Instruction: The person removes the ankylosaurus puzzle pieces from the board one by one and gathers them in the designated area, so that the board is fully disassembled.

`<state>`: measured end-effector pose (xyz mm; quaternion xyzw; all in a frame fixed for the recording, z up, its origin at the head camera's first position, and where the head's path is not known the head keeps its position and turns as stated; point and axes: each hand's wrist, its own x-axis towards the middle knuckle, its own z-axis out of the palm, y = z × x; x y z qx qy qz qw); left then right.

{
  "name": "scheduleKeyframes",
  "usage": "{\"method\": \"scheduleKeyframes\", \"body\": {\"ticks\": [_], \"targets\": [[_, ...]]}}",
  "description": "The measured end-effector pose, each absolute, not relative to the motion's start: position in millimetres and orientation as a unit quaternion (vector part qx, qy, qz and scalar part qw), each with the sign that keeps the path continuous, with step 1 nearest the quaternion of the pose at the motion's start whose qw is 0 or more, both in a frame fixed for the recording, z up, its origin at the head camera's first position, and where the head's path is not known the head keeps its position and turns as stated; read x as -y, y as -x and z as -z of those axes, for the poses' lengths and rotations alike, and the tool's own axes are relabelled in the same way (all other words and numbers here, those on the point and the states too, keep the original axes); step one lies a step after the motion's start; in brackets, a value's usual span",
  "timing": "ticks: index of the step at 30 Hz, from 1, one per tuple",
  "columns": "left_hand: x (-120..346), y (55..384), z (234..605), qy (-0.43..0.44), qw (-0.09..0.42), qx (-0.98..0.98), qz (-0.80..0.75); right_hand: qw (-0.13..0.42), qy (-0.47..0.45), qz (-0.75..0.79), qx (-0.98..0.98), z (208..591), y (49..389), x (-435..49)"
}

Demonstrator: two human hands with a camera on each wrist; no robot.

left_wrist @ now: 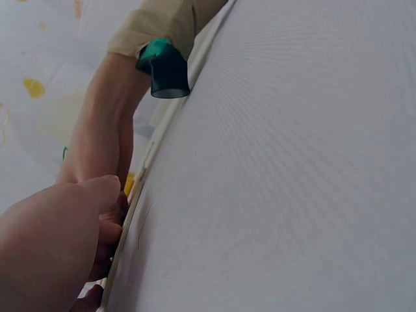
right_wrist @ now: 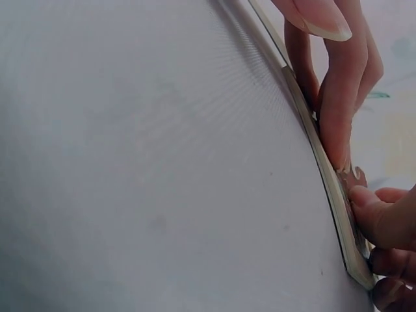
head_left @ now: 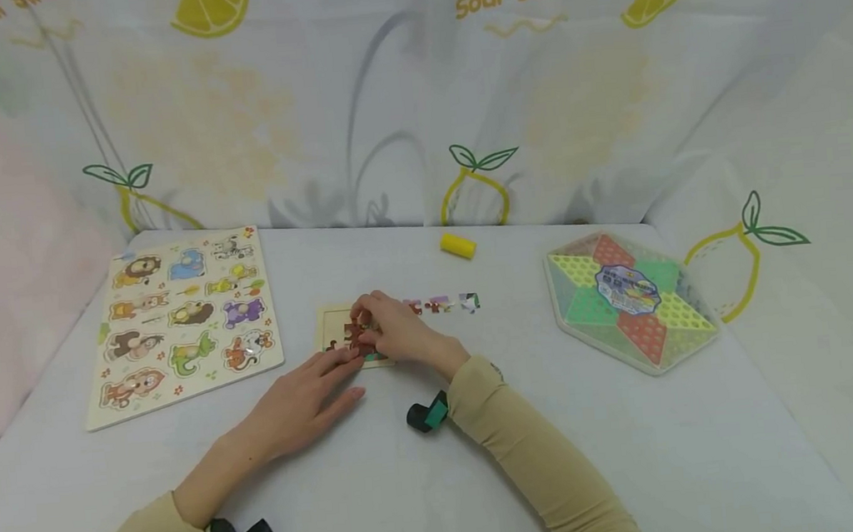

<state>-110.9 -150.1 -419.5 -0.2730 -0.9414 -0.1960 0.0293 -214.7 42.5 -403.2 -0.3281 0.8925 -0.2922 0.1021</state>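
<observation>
The right hand is curled, its thumb and finger pinching a brown puzzle piece that tilts up from the board. The left hand is relaxed, its fingers fairly straight, with fingertips resting on the wooden puzzle board and thumb out to the side. That board lies under both hands, partly filled. Just right of the right hand, loose pieces form a row; beyond them sits a yellow cylinder. Farther out on the desk, an animal board lies left of the left hand, a hexagonal game board well right of the right.
</observation>
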Motion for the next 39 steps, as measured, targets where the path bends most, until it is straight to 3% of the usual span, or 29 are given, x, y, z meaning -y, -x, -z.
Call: {"method": "scheduleKeyframes", "body": {"ticks": [29, 39], "targets": [[149.5, 108.9, 417.9, 0.266, 0.022, 0.944, 0.195, 0.091, 0.289, 0.357, -0.884, 407.4, 216.3, -41.9], [148.5, 108.7, 418.8, 0.266, 0.016, 0.945, 0.189, 0.045, 0.264, 0.400, -0.876, 403.3, 217.2, -47.1]]}}
